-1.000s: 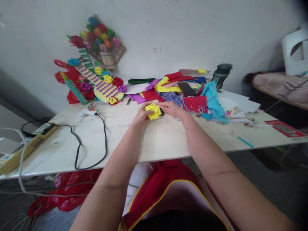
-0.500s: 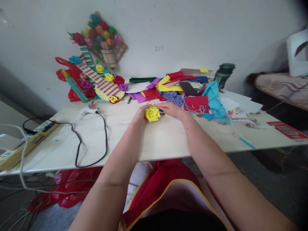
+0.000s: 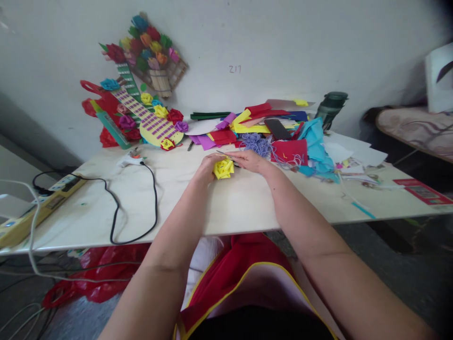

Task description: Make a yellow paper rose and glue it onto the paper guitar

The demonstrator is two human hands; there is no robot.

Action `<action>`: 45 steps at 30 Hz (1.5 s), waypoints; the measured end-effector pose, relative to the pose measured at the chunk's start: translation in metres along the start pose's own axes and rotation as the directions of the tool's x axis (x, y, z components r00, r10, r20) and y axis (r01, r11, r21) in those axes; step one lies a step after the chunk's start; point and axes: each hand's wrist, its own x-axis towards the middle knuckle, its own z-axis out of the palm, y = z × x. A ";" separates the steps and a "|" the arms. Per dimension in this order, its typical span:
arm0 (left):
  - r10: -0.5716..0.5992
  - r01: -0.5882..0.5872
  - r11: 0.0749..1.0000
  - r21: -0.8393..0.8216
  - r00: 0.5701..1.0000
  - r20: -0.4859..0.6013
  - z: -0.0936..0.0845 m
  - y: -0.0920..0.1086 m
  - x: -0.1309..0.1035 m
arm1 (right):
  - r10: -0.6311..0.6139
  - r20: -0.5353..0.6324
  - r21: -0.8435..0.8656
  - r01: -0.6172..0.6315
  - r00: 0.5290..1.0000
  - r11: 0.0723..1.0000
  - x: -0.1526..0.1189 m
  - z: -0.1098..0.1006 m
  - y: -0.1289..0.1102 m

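Note:
My left hand (image 3: pixel 205 168) is closed around a yellow paper flower (image 3: pixel 223 169), its folded petals facing me, low over the table. Against the flower's upper right side is my right hand (image 3: pixel 248 160), its fingers closed on what look like scissors. A thin grey blade tip (image 3: pixel 221 152) pokes out past the fingers on the left, above the flower, and a bit of dark handle shows beneath the palm. Most of the tool is hidden by the hand.
Behind my hands lie purple yarn (image 3: pixel 255 144), red cloth (image 3: pixel 289 151), blue crepe paper (image 3: pixel 313 141), a phone (image 3: pixel 277 129) and coloured strips. A dark bottle (image 3: pixel 330 110) stands back right. Left are a paper-flower guitar (image 3: pixel 159 131), glue gun (image 3: pixel 130 159), black cord (image 3: pixel 115 208) and power strip (image 3: pixel 46 208).
The flower has turned and shifted slightly left in my left hand. The grey blade tip now shows more clearly above it. The right hand stays nearly in place.

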 end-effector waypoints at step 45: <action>-0.137 0.138 0.988 -0.063 0.990 0.025 -0.002 0.001 0.005 | 0.025 -0.198 -0.144 -0.054 0.980 0.988 0.009 0.012 -0.003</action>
